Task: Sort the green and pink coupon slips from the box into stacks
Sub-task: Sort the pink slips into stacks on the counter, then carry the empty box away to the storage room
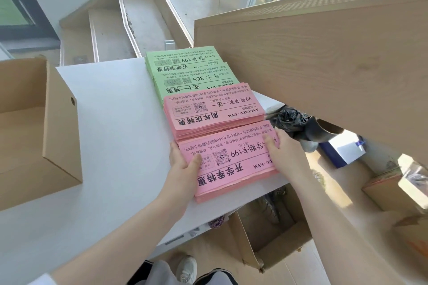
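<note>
— So, where are the slips?
— Four stacks in a row on the white desk (111, 136): two green (185, 69), two pink. The left hand (183, 169) and right hand (286, 152) clasp the nearest pink stack (231, 164) by its ends.
— Around them?
— Open cardboard box (34, 127) left; a wooden panel (324, 65) leans right.

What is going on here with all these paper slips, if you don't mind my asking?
A person is sorting coupon slips on a white table. Both hands hold the nearest pink paper stack: the left hand at its left end, the right hand at its right. Beyond it lie a second pink stack and two green paper stacks. An open brown cardboard box sits at the left.
</note>
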Demonstrator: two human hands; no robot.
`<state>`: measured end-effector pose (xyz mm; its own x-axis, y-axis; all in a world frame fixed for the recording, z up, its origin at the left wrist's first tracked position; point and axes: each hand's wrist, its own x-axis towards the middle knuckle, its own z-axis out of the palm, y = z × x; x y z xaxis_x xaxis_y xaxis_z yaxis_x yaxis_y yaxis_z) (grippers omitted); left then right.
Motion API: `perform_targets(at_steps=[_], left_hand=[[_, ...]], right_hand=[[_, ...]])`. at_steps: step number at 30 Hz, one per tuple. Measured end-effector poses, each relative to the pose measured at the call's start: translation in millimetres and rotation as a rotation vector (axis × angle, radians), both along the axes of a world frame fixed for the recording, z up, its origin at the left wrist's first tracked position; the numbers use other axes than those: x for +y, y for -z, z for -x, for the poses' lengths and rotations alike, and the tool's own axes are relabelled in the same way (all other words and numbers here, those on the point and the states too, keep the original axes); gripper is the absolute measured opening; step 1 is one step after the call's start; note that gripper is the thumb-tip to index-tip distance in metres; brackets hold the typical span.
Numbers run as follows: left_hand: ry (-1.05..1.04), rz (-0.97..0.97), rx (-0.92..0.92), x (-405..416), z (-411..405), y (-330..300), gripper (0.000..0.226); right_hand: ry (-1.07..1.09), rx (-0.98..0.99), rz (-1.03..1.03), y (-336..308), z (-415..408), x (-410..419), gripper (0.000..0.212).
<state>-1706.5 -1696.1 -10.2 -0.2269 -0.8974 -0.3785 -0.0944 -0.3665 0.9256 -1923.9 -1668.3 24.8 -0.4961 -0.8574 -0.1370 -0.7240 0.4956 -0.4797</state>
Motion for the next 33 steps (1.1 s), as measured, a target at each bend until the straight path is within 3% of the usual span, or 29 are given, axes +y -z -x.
perform_targets(at_steps=[3,5,7,9,12,18,21,24,27,33], left_hand=[[-0.016,0.001,0.062,3,-8,-10,0.075],[-0.006,0.049,0.042,6,-20,-20,0.069],[0.003,0.147,-0.014,8,-34,-31,0.059],[-0.011,0.233,-0.012,8,-50,-43,0.048],[-0.018,0.294,0.034,5,-80,-63,0.034],[-0.078,0.464,-0.045,-8,-163,-102,0.033],[-0.125,0.55,-0.201,-21,-215,-110,0.026],[-0.125,0.644,-0.466,-31,-271,-113,0.025],[-0.032,0.74,-0.62,-41,-319,-111,0.025],[0.102,0.819,-0.748,-45,-383,-101,0.029]], right_hand=[[0.017,0.25,0.035,-15,-7,3,0.047],[-0.016,0.274,0.242,-31,-25,4,0.045],[-0.133,0.073,0.387,-45,-55,-2,0.034],[-0.299,-0.122,0.38,-50,-91,-18,0.028],[-0.435,-0.262,0.311,-52,-142,-52,0.027],[-0.415,-0.526,0.082,-44,-232,-97,0.052],[-0.376,-0.568,0.03,-43,-274,-98,0.062],[-0.306,-0.6,0.028,-41,-307,-99,0.04],[-0.216,-0.505,0.107,-44,-329,-99,0.027],[-0.19,0.062,-0.009,-55,-358,-88,0.016]])
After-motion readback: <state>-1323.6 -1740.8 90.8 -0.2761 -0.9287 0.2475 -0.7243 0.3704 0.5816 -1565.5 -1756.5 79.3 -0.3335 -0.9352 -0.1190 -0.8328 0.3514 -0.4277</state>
